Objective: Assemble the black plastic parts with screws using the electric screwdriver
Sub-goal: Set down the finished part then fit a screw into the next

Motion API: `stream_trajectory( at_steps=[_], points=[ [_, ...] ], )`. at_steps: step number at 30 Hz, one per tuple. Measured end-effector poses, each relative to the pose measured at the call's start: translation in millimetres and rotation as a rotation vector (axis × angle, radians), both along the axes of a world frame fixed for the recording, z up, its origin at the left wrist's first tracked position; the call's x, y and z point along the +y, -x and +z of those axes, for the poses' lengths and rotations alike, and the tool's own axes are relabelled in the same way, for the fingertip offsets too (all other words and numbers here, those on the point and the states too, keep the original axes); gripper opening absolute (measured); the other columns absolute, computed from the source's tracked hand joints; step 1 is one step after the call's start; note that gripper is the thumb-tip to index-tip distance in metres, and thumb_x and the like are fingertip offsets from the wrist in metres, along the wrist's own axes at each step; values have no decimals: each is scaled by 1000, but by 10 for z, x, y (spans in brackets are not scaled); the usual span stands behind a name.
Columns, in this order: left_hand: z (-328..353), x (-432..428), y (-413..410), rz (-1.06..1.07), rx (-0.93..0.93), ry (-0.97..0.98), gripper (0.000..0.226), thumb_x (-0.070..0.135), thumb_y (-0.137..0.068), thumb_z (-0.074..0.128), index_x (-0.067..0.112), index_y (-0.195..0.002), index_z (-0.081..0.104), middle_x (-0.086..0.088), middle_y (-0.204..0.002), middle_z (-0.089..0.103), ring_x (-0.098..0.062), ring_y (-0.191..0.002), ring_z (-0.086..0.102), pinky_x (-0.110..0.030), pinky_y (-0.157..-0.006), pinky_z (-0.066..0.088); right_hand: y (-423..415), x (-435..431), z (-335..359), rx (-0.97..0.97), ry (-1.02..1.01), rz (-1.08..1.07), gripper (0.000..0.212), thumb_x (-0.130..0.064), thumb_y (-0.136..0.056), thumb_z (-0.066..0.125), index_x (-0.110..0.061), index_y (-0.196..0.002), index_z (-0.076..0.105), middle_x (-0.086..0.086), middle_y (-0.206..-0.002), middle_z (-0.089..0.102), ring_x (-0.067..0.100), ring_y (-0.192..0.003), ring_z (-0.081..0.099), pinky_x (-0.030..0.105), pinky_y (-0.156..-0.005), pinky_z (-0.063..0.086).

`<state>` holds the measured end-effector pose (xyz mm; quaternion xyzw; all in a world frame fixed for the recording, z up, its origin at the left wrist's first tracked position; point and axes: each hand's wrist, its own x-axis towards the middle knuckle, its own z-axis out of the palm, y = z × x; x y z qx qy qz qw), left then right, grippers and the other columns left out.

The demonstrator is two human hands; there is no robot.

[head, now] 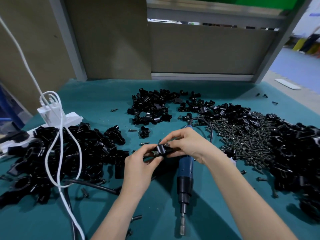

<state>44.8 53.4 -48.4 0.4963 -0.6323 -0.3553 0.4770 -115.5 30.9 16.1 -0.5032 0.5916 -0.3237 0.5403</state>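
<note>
Both hands hold one black plastic part above the middle of the green table. My left hand pinches its left end. My right hand grips its right end, fingers at a screw that stands in the top. A second screw head shows on its front. The blue electric screwdriver lies on the table under my right wrist, bit pointing toward me. A heap of loose screws lies to the right.
Piles of black parts lie at the left, the far middle and the right. A white power strip with white cables sits at the left. Stray screws dot the green mat. Grey panels stand behind.
</note>
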Motion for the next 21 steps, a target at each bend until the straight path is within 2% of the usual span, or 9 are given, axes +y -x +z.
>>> stream_trajectory(
  at_steps=[2, 7, 10, 13, 15, 18, 21],
  points=[
    [-29, -16, 12, -36, 3, -16, 44, 8, -74, 80, 46, -89, 62, 23, -83, 70, 7, -84, 64, -8, -75, 47, 0, 18, 8, -14, 4, 9, 24, 9, -89, 56, -5, -80, 73, 16, -86, 70, 16, -73, 71, 24, -65, 58],
    [-52, -29, 60, -93, -20, 3, 49, 13, -74, 80, 54, -92, 60, 32, -86, 68, 8, -83, 63, -3, -72, 41, -28, 55, 9, -22, 24, 17, 22, 9, -90, 56, -4, -83, 72, 19, -90, 70, 21, -78, 71, 27, -70, 60],
    [-5, -18, 54, -43, 29, 57, 43, 16, -71, 82, 50, -90, 63, 25, -84, 70, 3, -80, 65, -13, -75, 49, -27, 75, 57, -100, 19, 9, 25, 10, -91, 52, -2, -82, 72, 16, -86, 68, 17, -73, 68, 23, -65, 57],
    [94, 26, 45, -2, 90, 162, 30, 48, -67, 77, 51, -94, 63, 23, -93, 67, -2, -91, 61, -13, -82, 45, 33, 96, 137, -331, -45, 11, 30, 11, -91, 48, -1, -81, 73, 16, -83, 70, 15, -67, 67, 23, -62, 56],
    [143, 63, 49, -8, 121, 198, 36, 62, -69, 70, 52, -102, 62, 21, -99, 63, -2, -99, 57, -9, -85, 40, 44, 115, 154, -455, -92, 25, 30, 11, -91, 47, -1, -84, 74, 16, -85, 69, 15, -68, 65, 22, -60, 56],
    [167, 100, 74, -58, 151, 203, 42, 58, -74, 66, 50, -115, 59, 13, -101, 54, -3, -100, 56, -8, -86, 39, -22, 157, 104, -502, -146, 60, 26, 7, -91, 48, -2, -91, 72, 14, -86, 64, 13, -70, 58, 21, -59, 54],
    [160, 103, 97, -74, 182, 196, 34, 52, -75, 66, 50, -109, 61, 10, -103, 53, -5, -102, 57, -11, -89, 41, -77, 190, 41, -481, -166, 61, 32, 5, -91, 50, -9, -76, 75, 8, -75, 61, 11, -61, 57, 19, -58, 52]
  ],
)
